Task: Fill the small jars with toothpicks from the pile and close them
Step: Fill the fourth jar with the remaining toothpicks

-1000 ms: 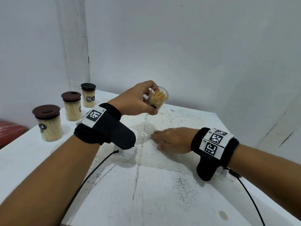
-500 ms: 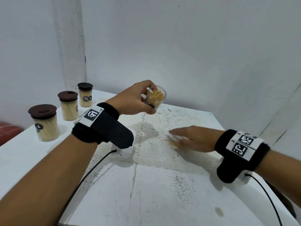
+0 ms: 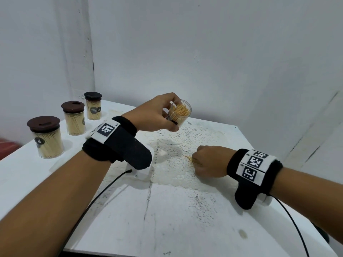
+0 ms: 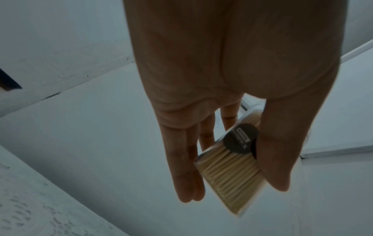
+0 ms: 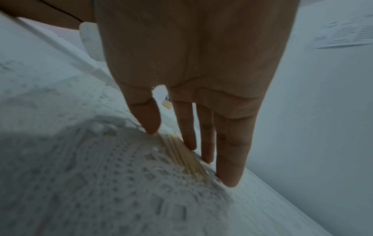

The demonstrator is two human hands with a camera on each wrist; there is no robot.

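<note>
My left hand (image 3: 169, 115) grips a small clear lidless jar (image 3: 181, 113), tilted and held above the back of the table, packed with toothpicks. In the left wrist view the jar (image 4: 230, 172) sits between the thumb and fingers of my left hand (image 4: 234, 190), its dark round label facing the camera. My right hand (image 3: 196, 160) rests low on a white lace doily (image 3: 172, 171), fingers curled round a small bunch of toothpicks (image 3: 191, 158). In the right wrist view those toothpicks (image 5: 185, 156) lie between the thumb and fingertips of my right hand (image 5: 171, 137) on the doily (image 5: 101, 175).
Three closed jars full of toothpicks with brown lids stand in a row at the left: (image 3: 47, 140), (image 3: 73, 118), (image 3: 93, 106). The white table (image 3: 167, 219) ends against a wall behind. Black cables trail from both wristbands toward the near edge.
My right hand slid to the right across the doily, uncovering a few toothpicks, then curled its flat fingers round them. The left hand kept the jar raised and tilted.
</note>
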